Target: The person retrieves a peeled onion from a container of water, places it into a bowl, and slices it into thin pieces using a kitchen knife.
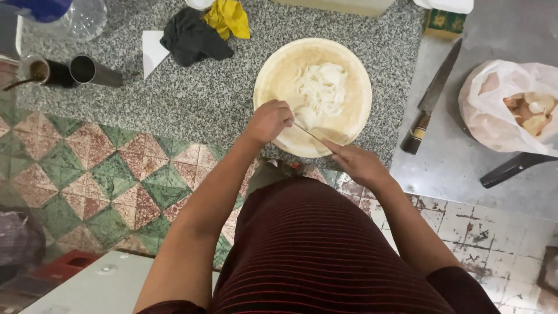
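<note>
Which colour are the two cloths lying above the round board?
One cloth is black, the other yellow; head view.

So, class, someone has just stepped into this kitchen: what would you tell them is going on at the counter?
A person stands at a speckled stone counter, working over a round pale board that carries a heap of white sliced strips. The right hand holds a thin knife across the board's near edge, while the left hand steadies a pale piece against the blade. A larger knife and a plastic bag of food lie off to the right.
</note>
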